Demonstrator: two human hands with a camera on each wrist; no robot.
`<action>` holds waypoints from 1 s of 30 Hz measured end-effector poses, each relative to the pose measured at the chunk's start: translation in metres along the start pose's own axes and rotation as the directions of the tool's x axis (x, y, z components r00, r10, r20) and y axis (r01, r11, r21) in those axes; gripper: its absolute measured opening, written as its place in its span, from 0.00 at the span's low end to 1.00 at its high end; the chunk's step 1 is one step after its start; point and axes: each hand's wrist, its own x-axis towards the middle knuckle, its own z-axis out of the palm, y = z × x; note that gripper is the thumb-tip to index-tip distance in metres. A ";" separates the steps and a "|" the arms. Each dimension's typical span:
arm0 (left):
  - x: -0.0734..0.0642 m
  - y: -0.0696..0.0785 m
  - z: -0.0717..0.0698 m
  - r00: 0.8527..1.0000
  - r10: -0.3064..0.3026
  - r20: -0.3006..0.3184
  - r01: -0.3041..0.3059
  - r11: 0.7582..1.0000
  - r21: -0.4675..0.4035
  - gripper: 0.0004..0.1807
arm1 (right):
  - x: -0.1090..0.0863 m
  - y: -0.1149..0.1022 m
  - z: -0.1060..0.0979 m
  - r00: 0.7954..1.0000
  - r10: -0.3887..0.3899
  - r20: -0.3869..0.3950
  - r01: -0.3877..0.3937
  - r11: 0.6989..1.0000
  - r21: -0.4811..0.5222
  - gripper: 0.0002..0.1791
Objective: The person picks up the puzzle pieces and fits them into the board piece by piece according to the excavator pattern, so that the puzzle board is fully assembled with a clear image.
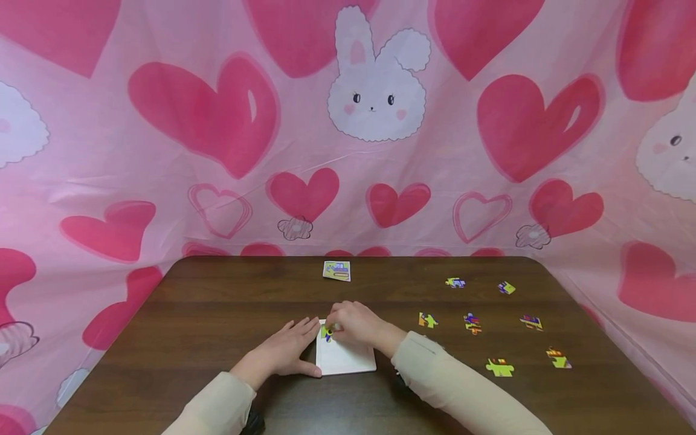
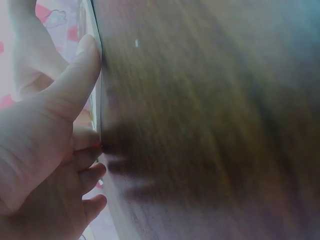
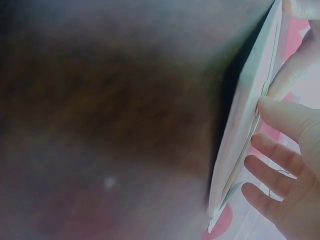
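Observation:
A square white puzzle tray (image 1: 348,360) lies on the table in front of me. At its upper left corner is a yellow-green and blue jigsaw piece (image 1: 326,333), partly covered by my right hand (image 1: 353,324), whose bent fingertips pinch it against the tray. My left hand (image 1: 288,348) steadies the tray's left side, fingers extended and thumb at the lower left corner. In the left wrist view the thumb (image 2: 82,75) lies along the tray's edge. The right wrist view has the tray (image 3: 245,110) edge-on with fingertips at its surface; the piece is hidden there.
Several loose jigsaw pieces lie spread on the right of the brown table (image 1: 228,302), among them a yellow-green one (image 1: 500,367) and a striped one (image 1: 472,323). A small picture card (image 1: 337,270) lies near the back edge. A pink heart-patterned cloth (image 1: 304,151) hangs behind.

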 end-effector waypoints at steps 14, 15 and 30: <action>0.000 -0.001 0.001 1.000 -0.009 0.004 0.009 1.000 0.019 0.51 | -0.005 0.011 -0.020 0.999 0.025 -0.029 -0.023 0.998 0.058 0.11; 0.000 -0.001 0.001 1.000 -0.011 0.005 0.011 1.000 0.019 0.51 | -0.005 0.014 -0.024 0.999 0.027 -0.038 -0.025 0.998 0.062 0.12; 0.001 0.001 0.002 1.000 -0.017 0.009 0.017 1.000 0.017 0.51 | -0.038 0.079 -0.076 0.947 0.246 -0.205 -0.207 0.958 0.197 0.20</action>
